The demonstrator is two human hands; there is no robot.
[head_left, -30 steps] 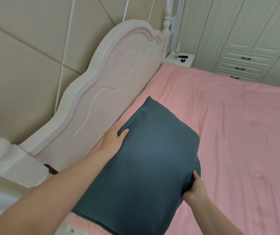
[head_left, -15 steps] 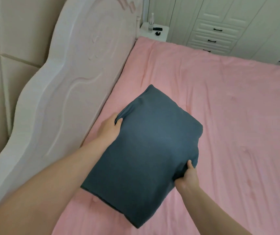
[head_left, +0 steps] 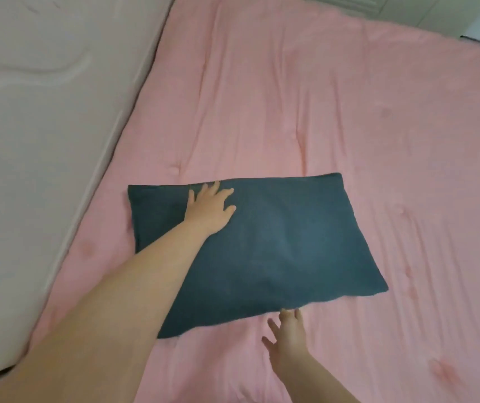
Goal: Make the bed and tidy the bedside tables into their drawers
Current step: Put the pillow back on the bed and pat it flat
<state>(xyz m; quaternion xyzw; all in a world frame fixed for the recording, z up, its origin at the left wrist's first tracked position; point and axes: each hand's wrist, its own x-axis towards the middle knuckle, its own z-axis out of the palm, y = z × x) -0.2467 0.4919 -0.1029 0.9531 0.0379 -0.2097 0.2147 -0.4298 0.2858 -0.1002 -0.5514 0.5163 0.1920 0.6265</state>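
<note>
Pillow (head_left: 262,245) flat on bed (head_left: 349,112), long axis left-right. Left hand (head_left: 208,209) spread on far-left part; right hand (head_left: 288,338) open, empty, at near edge.

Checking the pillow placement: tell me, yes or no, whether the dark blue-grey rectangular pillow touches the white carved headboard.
No: the dark blue-grey rectangular pillow lies flat on the pink quilt, with pink showing between it and the white carved headboard.

The pillow (head_left: 262,237) is dark teal cloth, matt and finely woven, nearly smooth. Under and around it the quilt (head_left: 334,112) is pink cloth, matt, soft, creased and dimpled by tufts. Left of the pillow, the headboard (head_left: 29,126) looks like painted white wood, smooth, faintly sheened, with carved curves.
</note>
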